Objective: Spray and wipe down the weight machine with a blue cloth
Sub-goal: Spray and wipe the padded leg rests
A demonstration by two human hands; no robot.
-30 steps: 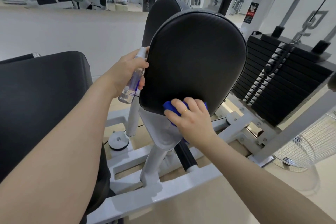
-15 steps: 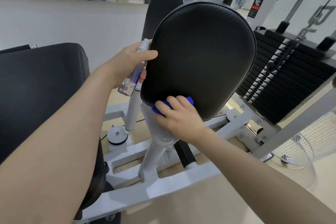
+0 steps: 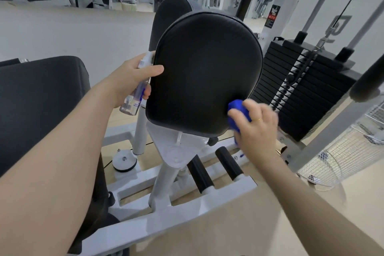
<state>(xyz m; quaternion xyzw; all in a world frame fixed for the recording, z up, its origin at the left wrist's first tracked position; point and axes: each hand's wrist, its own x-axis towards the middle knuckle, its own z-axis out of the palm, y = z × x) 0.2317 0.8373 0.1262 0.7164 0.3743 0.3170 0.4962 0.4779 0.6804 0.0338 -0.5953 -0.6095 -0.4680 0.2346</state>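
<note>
Right hand (image 3: 256,129) gripping soft bunched blue cloth (image 3: 239,111) against rounded black vinyl pad (image 3: 205,72). Left hand (image 3: 133,77) wrapped round clear plastic spray bottle (image 3: 136,94). Probably light, slick, best held mid-body

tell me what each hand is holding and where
Left hand grips the spray bottle around its upper body; right hand holds the bunched blue cloth.

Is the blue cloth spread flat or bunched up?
Bunched: the blue cloth is a wad gripped by the right hand against the pad's lower right edge.
</note>
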